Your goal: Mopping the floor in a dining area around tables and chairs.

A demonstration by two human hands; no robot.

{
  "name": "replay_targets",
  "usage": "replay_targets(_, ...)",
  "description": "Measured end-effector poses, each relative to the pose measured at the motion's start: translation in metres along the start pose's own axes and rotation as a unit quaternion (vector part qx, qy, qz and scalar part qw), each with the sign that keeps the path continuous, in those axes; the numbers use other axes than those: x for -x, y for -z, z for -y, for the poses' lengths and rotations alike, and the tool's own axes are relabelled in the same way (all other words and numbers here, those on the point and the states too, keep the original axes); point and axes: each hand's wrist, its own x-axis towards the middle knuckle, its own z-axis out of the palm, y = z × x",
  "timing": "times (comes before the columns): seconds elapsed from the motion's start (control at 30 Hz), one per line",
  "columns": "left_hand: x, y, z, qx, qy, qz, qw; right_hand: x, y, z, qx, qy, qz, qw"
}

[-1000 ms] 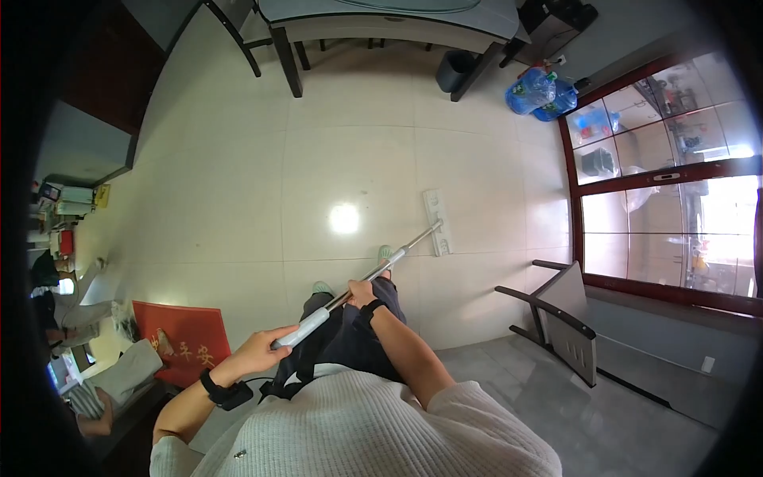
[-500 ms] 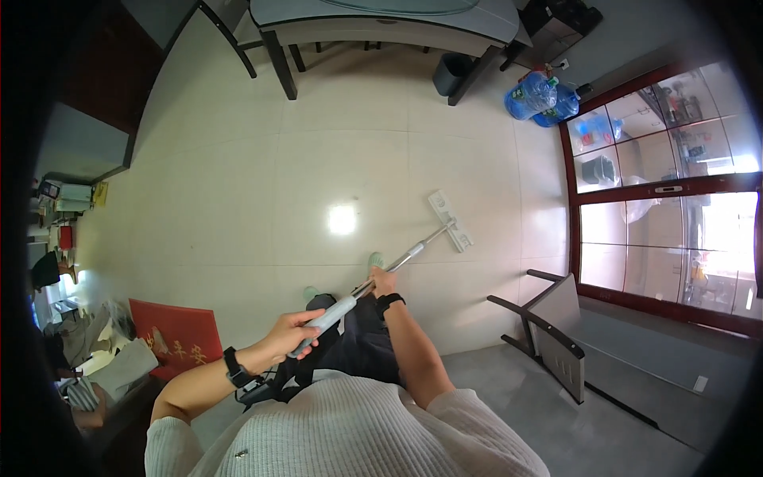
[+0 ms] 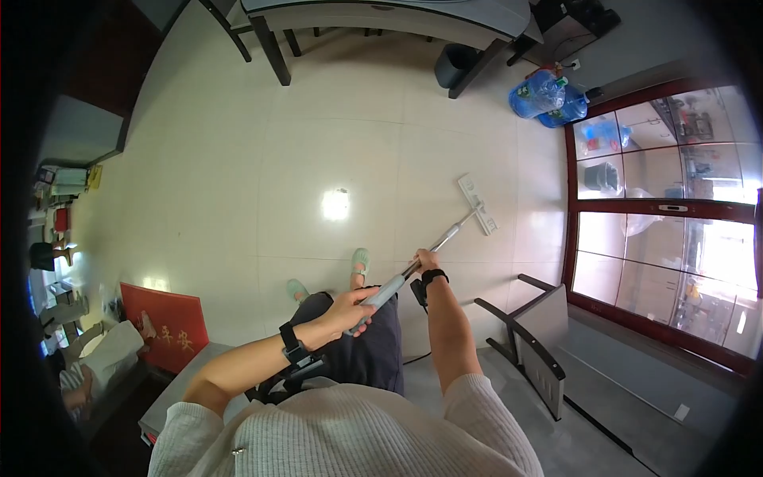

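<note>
Both my hands hold a flat mop slanting away to the right across the floor. My left hand is wrapped round the grey grip at its upper end, near my thighs. Farther down the silver pole, my right hand is closed round it. The white rectangular mop head lies on the pale tiles ahead and to the right of my feet. Its flat top shows, while its underside is hidden.
A chair stands close on my right, beside glazed red-framed doors. Ahead are a table, a dark bin and blue water bottles. A red board and a seated person's arm are at left.
Both hands have moved right and slightly forward with the mop. Its head has slid right and a little farther away. My feet show more fully, and the view has shifted slightly.
</note>
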Motion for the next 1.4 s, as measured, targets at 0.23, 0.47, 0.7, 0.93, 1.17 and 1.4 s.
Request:
replay_targets(0.23,0.027,0.027,0.033,0.017,0.001,0.001,1.0,0.028,-0.029,-0.036,-0.009,0.03,-0.032,0.999)
replay_targets(0.47,0.14,0.104,0.076,0.069,0.01,-0.04,0.997,0.066,-0.12,-0.142,0.047,0.029,0.117,0.992)
replay_targets(0.7,0.273,0.159,0.138,0.153,0.019,-0.126,0.98,0.209,-0.205,-0.197,0.267,-0.063,0.293,0.916)
replay_targets(0.93,0.338,0.178,0.208,0.239,0.009,-0.199,0.95,0.267,-0.25,-0.243,0.244,-0.137,0.37,0.886)
replay_targets(1.17,0.352,0.157,0.21,0.157,-0.031,-0.293,0.943,0.238,-0.259,-0.292,0.235,-0.134,0.407,0.872)
replay_targets(1.4,0.319,0.149,0.2,0.163,-0.001,-0.24,0.957,0.228,-0.229,-0.234,0.272,-0.14,0.394,0.867)
